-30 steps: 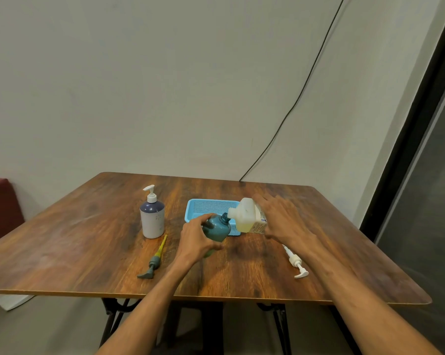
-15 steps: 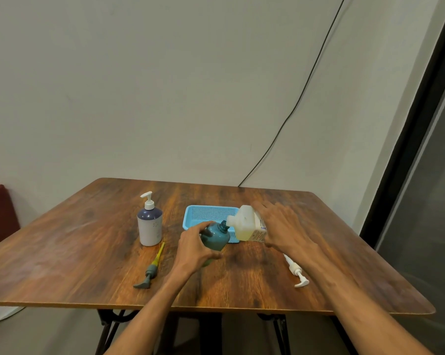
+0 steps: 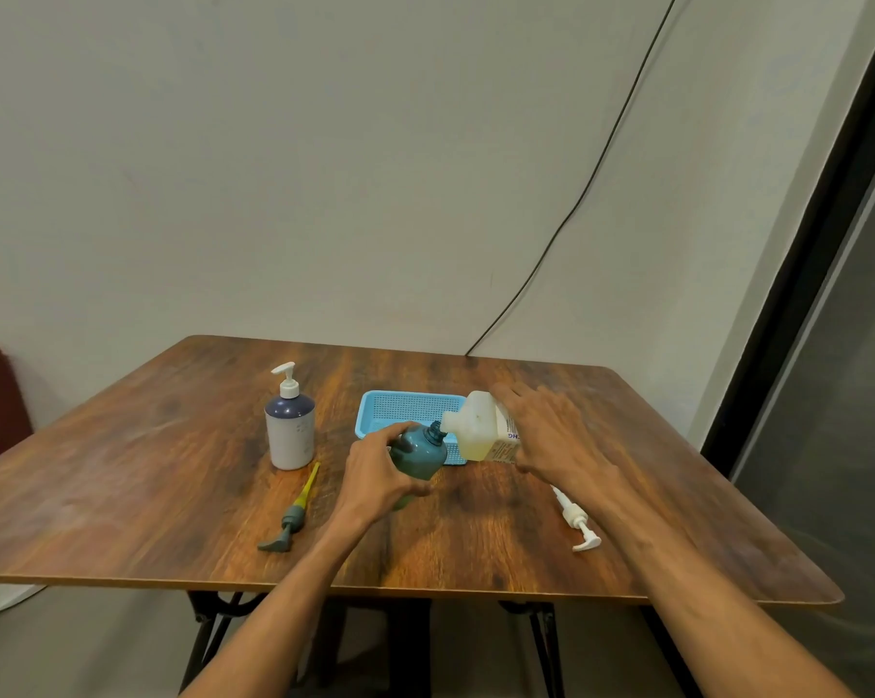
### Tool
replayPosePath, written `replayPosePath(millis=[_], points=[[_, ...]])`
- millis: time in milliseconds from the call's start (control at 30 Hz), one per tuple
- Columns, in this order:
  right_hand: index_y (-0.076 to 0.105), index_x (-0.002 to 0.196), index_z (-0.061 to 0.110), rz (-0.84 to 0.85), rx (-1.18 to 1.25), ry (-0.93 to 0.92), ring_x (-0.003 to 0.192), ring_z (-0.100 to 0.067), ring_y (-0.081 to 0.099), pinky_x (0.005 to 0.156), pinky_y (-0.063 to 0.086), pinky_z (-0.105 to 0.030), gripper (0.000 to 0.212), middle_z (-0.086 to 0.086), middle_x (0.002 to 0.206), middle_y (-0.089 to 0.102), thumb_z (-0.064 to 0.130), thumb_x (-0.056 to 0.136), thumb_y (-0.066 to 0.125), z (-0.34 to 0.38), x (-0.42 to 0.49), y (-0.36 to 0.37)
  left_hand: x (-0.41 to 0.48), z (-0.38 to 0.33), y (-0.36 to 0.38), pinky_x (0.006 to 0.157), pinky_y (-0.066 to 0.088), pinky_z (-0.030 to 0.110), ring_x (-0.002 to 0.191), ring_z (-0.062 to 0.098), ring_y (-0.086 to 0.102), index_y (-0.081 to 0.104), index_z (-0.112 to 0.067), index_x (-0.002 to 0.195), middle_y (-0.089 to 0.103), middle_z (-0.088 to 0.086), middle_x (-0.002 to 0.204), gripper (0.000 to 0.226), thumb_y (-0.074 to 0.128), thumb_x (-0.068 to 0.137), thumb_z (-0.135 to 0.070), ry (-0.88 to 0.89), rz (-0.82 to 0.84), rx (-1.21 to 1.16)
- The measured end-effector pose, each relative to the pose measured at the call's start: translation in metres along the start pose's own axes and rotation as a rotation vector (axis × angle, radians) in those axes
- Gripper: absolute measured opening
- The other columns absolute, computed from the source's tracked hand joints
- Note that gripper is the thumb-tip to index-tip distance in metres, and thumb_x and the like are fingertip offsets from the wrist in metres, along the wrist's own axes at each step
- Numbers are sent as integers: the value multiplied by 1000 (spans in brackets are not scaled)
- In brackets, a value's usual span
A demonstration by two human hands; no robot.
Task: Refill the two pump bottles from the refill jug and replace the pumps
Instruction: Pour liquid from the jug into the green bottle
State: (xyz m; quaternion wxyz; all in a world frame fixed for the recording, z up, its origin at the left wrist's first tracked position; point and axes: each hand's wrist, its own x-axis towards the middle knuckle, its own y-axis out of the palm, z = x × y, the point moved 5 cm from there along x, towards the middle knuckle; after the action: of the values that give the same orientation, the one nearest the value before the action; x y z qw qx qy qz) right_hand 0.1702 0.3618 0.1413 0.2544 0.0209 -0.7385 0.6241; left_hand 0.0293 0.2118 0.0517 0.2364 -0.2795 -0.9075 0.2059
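Spanning the lower half of the view, a wooden table [image 3: 173,471] carries everything, and a person's two bare forearms reach over its near edge. Just beyond the two hands lies a shallow blue mesh tray [image 3: 405,408], partly hidden by what they hold.

The right hand [image 3: 551,440] clasps a pale refill jug [image 3: 478,433] from the side away from the left hand, with fingers spread over the top and thumb underneath. The jug is tipped toward the left hand, yellowish liquid pooled in its lower part, and its white spout is right at the neck of the bottle held there.

The left hand [image 3: 375,471] wraps curled fingers and thumb round a teal pump bottle [image 3: 421,453], tilted so its open neck leans toward the jug. Whether liquid is flowing cannot be told.

Out to the left of the left hand stands a white bottle [image 3: 290,430] with a dark blue shoulder, upright, its pump fitted. Nearer the person on that side, a teal pump [image 3: 294,513] with a yellow tube lies flat on the table. Just beside the right forearm, nearer the person than the right hand, lies a white pump [image 3: 576,521].
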Motion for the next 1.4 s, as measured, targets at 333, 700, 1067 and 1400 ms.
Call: replayPosePath(millis=[333,700,1067,1400], points=[[48,131,22,2,-29,2,103,-27,57,85,50,-43,70,-4,114,61,31,71,82,2,0,-5,0,-5,-3,80,42,14,106,12,57,56,-19,134,62,-2,118,85,94,57,-18,1,2,17],[47,128,25,-1,-24,6,103,-26,59,88,50,-43,71,-3,113,62,30,68,85,3,2,-4,3,-3,-2,90,47,26,107,13,55,56,-18,134,62,3,122,85,94,58,-18,4,1,23],[48,128,24,-1,-39,2,102,-26,60,87,50,-42,71,-2,112,62,31,67,85,3,3,-4,2,-4,-4,87,45,24,106,13,57,56,-19,134,63,2,120,86,95,56,-20,12,-12,46],[48,128,24,12,-41,13,104,-27,59,89,50,-44,68,-3,114,62,31,70,83,3,2,-4,2,-8,-5,86,45,22,104,11,54,56,-17,135,62,5,123,86,94,57,-18,18,-6,49]])
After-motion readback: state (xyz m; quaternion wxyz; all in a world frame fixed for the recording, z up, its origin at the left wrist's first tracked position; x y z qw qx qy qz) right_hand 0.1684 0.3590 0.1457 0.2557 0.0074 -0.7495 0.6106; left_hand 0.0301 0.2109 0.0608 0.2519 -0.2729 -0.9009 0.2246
